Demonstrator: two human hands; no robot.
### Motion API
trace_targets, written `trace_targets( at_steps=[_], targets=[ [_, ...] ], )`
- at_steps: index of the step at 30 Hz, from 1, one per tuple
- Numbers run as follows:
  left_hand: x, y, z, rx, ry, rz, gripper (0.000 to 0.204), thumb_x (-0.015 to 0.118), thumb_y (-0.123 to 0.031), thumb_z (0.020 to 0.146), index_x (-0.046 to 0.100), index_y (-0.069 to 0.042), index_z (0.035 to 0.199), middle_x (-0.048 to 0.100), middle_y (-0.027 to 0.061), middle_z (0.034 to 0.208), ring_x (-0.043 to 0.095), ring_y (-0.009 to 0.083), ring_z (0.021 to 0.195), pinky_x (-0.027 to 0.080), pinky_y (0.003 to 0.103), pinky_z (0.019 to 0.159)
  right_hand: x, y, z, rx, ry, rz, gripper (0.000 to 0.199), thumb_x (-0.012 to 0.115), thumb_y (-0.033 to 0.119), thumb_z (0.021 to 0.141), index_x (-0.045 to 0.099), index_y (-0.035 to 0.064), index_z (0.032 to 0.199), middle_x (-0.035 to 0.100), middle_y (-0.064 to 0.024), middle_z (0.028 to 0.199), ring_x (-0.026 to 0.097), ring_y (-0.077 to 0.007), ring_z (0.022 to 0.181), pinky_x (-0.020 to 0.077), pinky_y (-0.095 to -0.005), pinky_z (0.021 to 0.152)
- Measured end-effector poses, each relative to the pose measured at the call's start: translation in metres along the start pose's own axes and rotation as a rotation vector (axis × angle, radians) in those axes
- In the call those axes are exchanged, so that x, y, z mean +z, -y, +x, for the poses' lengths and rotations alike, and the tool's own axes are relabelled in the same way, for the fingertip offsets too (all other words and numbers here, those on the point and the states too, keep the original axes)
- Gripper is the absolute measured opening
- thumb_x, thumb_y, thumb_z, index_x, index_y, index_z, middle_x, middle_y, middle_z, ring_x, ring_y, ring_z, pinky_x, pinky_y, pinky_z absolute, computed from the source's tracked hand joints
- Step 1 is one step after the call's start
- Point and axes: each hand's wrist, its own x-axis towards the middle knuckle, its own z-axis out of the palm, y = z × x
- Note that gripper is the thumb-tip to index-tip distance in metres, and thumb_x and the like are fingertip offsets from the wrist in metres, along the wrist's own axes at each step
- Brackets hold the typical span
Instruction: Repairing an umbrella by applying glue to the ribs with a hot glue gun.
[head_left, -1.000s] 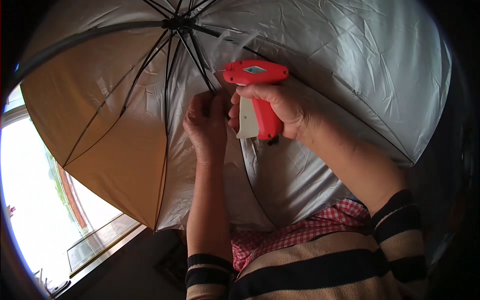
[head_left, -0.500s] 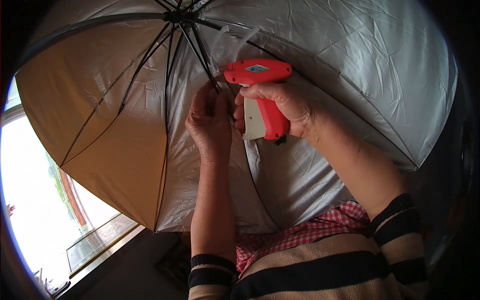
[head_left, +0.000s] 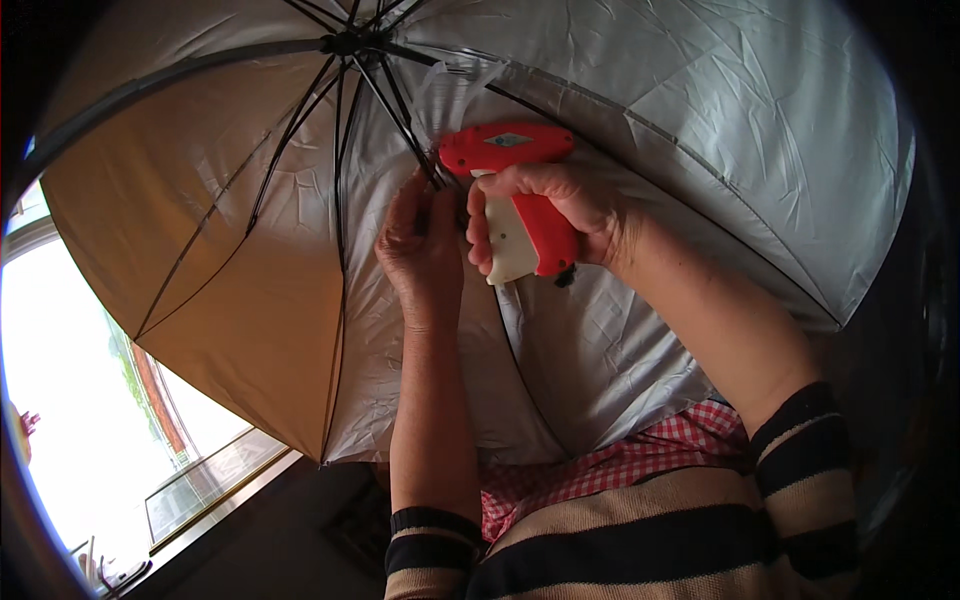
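An opened umbrella [head_left: 240, 345] spreads before me with its silvery inner side toward me. My right hand [head_left: 590, 210] is wrapped round the handle of a red and off-white tagging gun [head_left: 520, 145], whose nose points left toward the ribs. Close to that nose, my left hand [head_left: 425, 245] is closed at the end of a dark umbrella rib [head_left: 395, 110], fingertips pinched against it; the exact grip is partly hidden. Above the gun hangs a translucent plastic strip [head_left: 440, 95], which looks like a clip of tag fasteners.
Several black ribs meet at the hub [head_left: 352, 44] at the top. A bright window [head_left: 80, 380] lies to the left, with a framed pane [head_left: 210, 480] below it. Red checked cloth [head_left: 640, 450] covers my lap under the canopy's edge.
The tagging gun has shifted slightly left and its nose has tipped down toward my left fingertips. The canopy's left part and my left hand have drifted a little to the right.
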Motion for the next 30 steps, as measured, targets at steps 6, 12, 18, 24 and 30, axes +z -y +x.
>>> trace_targets(
  at_steps=[6,12,18,24,30],
  targets=[
    [-0.002,0.003,0.001,0.005,0.019,0.053,0.024,0.057,0.003,0.081,0.060,0.003,0.105,0.059,-0.0009,0.080,0.052,0.0048,0.073,0.044,0.020,0.067,0.004,0.007,0.001,0.035,-0.056,-0.088,0.025,0.059,0.024,0.080,0.056,0.0006,0.090,0.063,-0.0143,0.081,0.064,-0.0270,0.072,0.0517,-0.0396,0.070],
    [0.004,-0.004,-0.002,0.028,0.025,0.052,0.023,0.057,0.003,0.082,0.060,0.004,0.105,0.058,-0.0019,0.078,0.050,0.0045,0.071,0.043,0.020,0.066,0.018,0.027,-0.002,0.113,-0.151,-0.245,0.025,0.063,0.023,0.079,0.056,0.0006,0.089,0.063,-0.0146,0.079,0.064,-0.0241,0.069,0.0527,-0.0354,0.062],
    [0.009,-0.001,0.000,0.103,-0.009,0.089,0.022,0.059,0.001,0.080,0.061,0.000,0.102,0.057,-0.0015,0.072,0.051,0.0056,0.066,0.043,0.021,0.062,0.029,0.031,-0.002,0.086,-0.299,-0.565,0.028,0.067,0.025,0.077,0.057,0.0012,0.088,0.063,-0.0141,0.077,0.065,-0.0215,0.066,0.0534,-0.0315,0.055],
    [-0.025,-0.002,0.003,0.386,0.005,0.500,0.020,0.060,-0.004,0.076,0.063,-0.004,0.096,0.059,0.0113,0.074,0.057,0.0235,0.064,0.046,0.031,0.060,0.023,0.037,-0.047,-0.029,-0.206,-0.471,0.030,0.064,0.026,0.080,0.059,-0.0005,0.093,0.064,-0.0148,0.083,0.065,-0.0247,0.078,0.0536,-0.0365,0.072],
    [-0.086,-0.003,0.027,0.435,0.044,0.940,0.015,0.058,-0.014,0.079,0.062,-0.005,0.090,0.059,0.0157,0.090,0.057,0.0365,0.080,0.046,0.043,0.067,0.019,0.007,-0.042,-0.117,-0.354,-0.445,0.030,0.067,0.027,0.078,0.058,0.0011,0.090,0.063,-0.0143,0.083,0.065,-0.0257,0.078,0.0533,-0.0388,0.072]
  ],
)
